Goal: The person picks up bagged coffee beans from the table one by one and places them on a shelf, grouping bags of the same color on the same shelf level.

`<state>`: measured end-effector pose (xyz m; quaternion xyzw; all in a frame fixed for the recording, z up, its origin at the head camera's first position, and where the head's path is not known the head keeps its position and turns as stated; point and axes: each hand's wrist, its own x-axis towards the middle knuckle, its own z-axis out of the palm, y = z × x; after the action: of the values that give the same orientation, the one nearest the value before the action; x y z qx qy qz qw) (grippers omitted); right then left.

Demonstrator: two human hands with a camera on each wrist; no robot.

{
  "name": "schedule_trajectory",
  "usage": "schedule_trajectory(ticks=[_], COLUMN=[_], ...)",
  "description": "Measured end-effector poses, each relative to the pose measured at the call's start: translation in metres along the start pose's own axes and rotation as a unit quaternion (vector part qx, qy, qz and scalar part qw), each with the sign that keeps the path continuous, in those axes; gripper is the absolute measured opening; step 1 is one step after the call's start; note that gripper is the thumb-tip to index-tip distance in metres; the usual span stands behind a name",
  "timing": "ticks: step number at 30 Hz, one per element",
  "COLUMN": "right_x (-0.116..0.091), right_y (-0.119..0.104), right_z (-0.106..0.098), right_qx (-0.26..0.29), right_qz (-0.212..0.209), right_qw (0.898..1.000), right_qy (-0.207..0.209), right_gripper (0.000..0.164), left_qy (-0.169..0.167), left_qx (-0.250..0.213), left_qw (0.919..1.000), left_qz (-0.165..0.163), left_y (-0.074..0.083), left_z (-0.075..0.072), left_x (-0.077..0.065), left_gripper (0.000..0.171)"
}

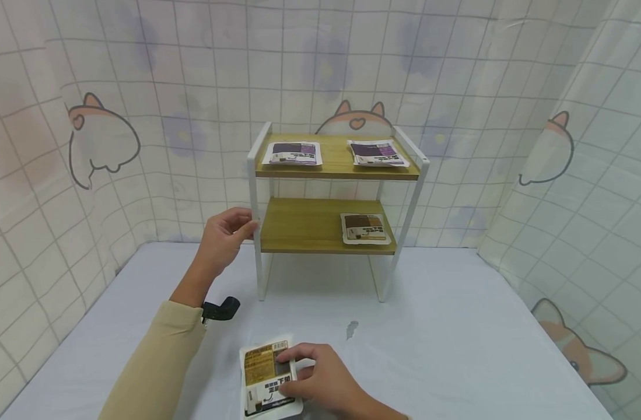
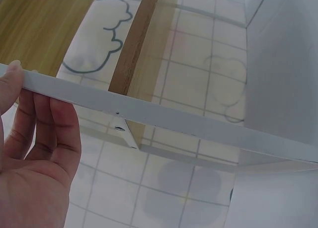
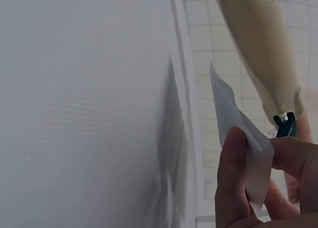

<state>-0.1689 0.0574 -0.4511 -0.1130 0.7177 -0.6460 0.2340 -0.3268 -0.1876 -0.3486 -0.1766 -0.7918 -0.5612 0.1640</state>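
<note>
My left hand (image 1: 223, 242) grips the white left upright (image 2: 164, 116) of a two-tier shelf rack, thumb on one side and fingers curled behind it in the left wrist view. Low at the front, my right hand (image 1: 325, 376) pinches a flat packet (image 1: 259, 382) with a yellow, brown and white label by its right side. In the right wrist view, the packet's pale edge (image 3: 256, 153) stands between thumb and fingers, raised off the white surface. On the rack's lower board (image 1: 304, 227), a similar brown-labelled packet (image 1: 364, 228) lies at the right.
Purple-labelled packets lie on the upper board (image 1: 333, 169), one group at the left (image 1: 294, 153) and one at the right (image 1: 378, 153). White cloth (image 1: 446, 326) with a small grey mark (image 1: 351, 329) covers the table. Gridded curtains (image 1: 210, 76) surround the back and sides.
</note>
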Motion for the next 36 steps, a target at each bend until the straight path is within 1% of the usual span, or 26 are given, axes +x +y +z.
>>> schedule_trajectory(ticks=[9, 17, 22, 26, 30, 32, 36], right_x=[-0.001, -0.002, -0.002, -0.003, -0.004, -0.004, -0.004], right_y=[-0.003, -0.006, -0.01, -0.013, -0.017, -0.019, -0.021], right_z=[-0.003, -0.008, -0.01, -0.011, -0.012, -0.012, -0.013], right_qx=[0.012, 0.021, 0.024, 0.028, 0.035, 0.039, 0.044], right_qz=[-0.003, -0.033, -0.038, -0.049, -0.058, -0.058, -0.06], right_qw=[1.0, 0.999, 0.999, 0.998, 0.997, 0.997, 0.997], right_qy=[0.012, 0.021, 0.03, 0.033, 0.035, 0.036, 0.036], right_gripper=[0.039, 0.041, 0.043, 0.043, 0.044, 0.044, 0.045], left_qy=[0.0, 0.0, 0.0, 0.002, 0.003, 0.003, 0.004], left_qx=[0.001, 0.004, 0.0, 0.004, 0.001, -0.003, -0.002], left_qw=[1.0, 1.0, 1.0, 1.0, 1.0, 1.0, 1.0], left_qz=[-0.005, -0.002, -0.003, -0.001, -0.001, -0.001, -0.003], left_y=[0.0, -0.001, 0.0, 0.001, 0.001, 0.001, 0.002], left_z=[0.001, 0.0, 0.0, 0.0, 0.0, 0.0, 0.0], left_x=[0.0, 0.0, 0.0, 0.0, 0.0, 0.0, 0.0], left_gripper=[0.033, 0.035, 0.033, 0.032, 0.028, 0.026, 0.026])
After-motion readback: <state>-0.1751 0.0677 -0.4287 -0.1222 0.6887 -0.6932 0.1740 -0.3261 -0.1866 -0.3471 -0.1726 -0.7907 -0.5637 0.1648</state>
